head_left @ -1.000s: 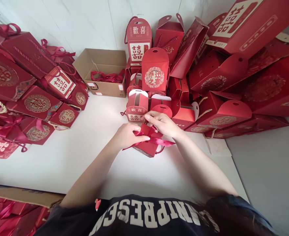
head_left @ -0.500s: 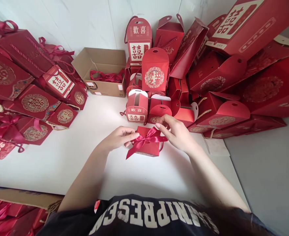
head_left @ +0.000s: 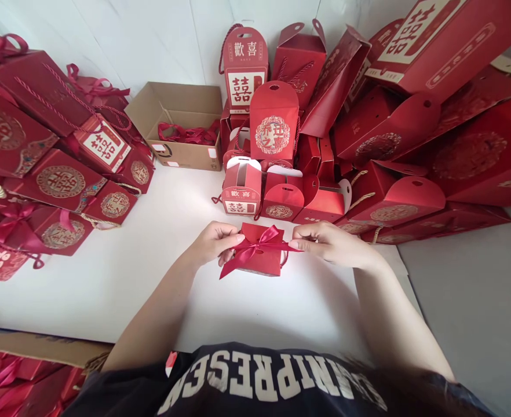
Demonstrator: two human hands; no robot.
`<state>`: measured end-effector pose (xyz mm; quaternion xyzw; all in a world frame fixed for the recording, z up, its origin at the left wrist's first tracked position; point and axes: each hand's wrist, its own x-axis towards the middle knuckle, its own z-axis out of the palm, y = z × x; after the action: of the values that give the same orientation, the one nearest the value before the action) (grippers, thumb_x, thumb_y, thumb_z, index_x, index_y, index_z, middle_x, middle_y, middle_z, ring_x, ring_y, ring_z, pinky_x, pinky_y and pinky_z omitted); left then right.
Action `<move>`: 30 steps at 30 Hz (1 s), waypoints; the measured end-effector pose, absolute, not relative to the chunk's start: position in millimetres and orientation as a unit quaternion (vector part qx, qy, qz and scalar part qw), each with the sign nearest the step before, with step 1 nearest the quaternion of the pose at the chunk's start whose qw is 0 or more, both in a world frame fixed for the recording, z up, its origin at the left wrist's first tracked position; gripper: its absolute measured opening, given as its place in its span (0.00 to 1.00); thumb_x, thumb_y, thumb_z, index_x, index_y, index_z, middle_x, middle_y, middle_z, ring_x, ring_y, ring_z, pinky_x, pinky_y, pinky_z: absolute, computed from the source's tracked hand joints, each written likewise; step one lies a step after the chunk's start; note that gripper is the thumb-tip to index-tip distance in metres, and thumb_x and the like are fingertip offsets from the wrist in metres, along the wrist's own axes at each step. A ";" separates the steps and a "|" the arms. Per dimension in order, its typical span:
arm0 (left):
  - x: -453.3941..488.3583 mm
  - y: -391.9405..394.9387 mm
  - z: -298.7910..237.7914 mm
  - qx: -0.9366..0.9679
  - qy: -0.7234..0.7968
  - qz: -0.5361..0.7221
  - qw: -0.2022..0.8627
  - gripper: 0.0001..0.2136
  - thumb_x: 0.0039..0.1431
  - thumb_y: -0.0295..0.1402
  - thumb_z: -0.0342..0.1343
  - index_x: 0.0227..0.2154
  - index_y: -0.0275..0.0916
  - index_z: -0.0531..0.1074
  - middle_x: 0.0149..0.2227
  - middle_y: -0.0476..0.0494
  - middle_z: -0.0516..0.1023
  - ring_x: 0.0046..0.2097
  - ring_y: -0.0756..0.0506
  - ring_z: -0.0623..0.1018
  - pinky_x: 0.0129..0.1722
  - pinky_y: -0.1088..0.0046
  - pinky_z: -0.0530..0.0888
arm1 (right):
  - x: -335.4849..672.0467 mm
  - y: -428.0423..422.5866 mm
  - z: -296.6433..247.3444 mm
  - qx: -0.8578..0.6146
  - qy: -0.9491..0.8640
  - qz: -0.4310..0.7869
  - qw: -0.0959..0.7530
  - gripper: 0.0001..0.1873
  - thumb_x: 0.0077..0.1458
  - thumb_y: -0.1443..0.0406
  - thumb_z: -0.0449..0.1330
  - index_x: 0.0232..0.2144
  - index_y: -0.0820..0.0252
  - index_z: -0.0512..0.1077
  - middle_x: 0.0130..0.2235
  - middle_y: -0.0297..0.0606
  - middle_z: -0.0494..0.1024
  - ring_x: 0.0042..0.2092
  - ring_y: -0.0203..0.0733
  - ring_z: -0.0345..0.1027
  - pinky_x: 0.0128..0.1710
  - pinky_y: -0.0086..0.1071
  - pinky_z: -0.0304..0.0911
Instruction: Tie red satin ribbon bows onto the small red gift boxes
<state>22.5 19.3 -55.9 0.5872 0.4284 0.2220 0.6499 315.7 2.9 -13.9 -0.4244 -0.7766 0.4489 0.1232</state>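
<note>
A small red gift box sits on the white table in front of me. Across its top lies a shiny red ribbon bow, with one long tail hanging over the front left. My left hand pinches the bow's left side between thumb and fingers, close against the box. On the other side, my right hand grips a ribbon end between thumb and forefinger, drawn out to the right. A twisted red cord shows at the box's right side. The knot is visible; the ribbon bits inside my fingers are hidden.
Just behind stand several small open red boxes, with more stacked above them. An open cardboard box holds loose red ribbon. Piles of red gift boxes rise at left and right. A carton of red boxes is at lower left.
My right hand has moved from the bow's upper right loop down and outward to the right, now holding the ribbon end. My left hand stays nearly in place.
</note>
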 end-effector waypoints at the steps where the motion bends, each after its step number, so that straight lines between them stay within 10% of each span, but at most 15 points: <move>1: 23.0 19.3 -57.7 0.588 0.429 0.222 0.649 0.20 0.60 0.39 0.56 0.16 0.37 0.60 0.12 0.52 0.68 0.14 0.54 0.66 0.14 0.79 0.59 | 316.3 4.1 -15.5 -0.421 -0.779 0.450 0.118 0.22 0.64 0.51 0.51 0.24 0.58 0.62 0.25 0.29 0.59 0.29 0.34 0.53 0.31 0.29 0.50; 8: 25.3 22.3 -63.7 0.557 0.445 0.253 0.654 0.20 0.56 0.37 0.58 0.14 0.37 0.59 0.10 0.53 0.65 0.13 0.55 0.64 0.15 0.79 0.56 | 319.1 9.6 -26.3 -0.437 -0.781 0.442 0.061 0.18 0.63 0.55 0.51 0.26 0.58 0.66 0.26 0.31 0.68 0.28 0.36 0.61 0.30 0.30 0.53; 15: 25.5 18.8 -55.3 0.569 0.429 0.261 0.651 0.19 0.60 0.42 0.57 0.18 0.37 0.63 0.12 0.52 0.67 0.16 0.54 0.65 0.20 0.77 0.60 | 290.5 -29.4 0.0 -0.524 -0.831 0.039 0.184 0.11 0.65 0.64 0.52 0.34 0.59 0.72 0.34 0.45 0.77 0.35 0.47 0.68 0.35 0.39 0.61; 22: 28.7 12.8 -42.7 0.619 0.442 0.281 0.585 0.22 0.59 0.42 0.59 0.17 0.37 0.57 0.16 0.56 0.58 0.20 0.56 0.59 0.21 0.78 0.55 | 223.1 -57.5 -26.5 -0.265 -0.940 0.053 0.210 0.15 0.68 0.63 0.50 0.50 0.61 0.73 0.63 0.43 0.67 0.64 0.48 0.57 0.65 0.51 0.49; 25: 25.5 13.8 -42.7 0.624 0.455 0.281 0.570 0.23 0.59 0.42 0.59 0.17 0.37 0.56 0.17 0.55 0.57 0.20 0.56 0.59 0.21 0.78 0.55 | 221.0 -56.0 -32.8 -0.259 -0.936 0.078 0.224 0.17 0.69 0.66 0.47 0.55 0.63 0.68 0.61 0.41 0.71 0.65 0.45 0.57 0.68 0.52 0.43; 30: 20.8 16.6 -42.9 0.618 0.483 0.269 0.558 0.26 0.52 0.42 0.65 0.18 0.38 0.51 0.18 0.57 0.52 0.20 0.56 0.56 0.20 0.78 0.53 | 240.5 -46.3 -18.0 -0.217 -0.923 0.165 0.271 0.12 0.67 0.71 0.50 0.44 0.60 0.74 0.47 0.38 0.81 0.55 0.41 0.69 0.53 0.39 0.61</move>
<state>20.8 16.6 -42.9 0.6183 0.4834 0.2693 0.5581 240.5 -46.3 -18.0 -0.2170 -0.9230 0.1652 0.2714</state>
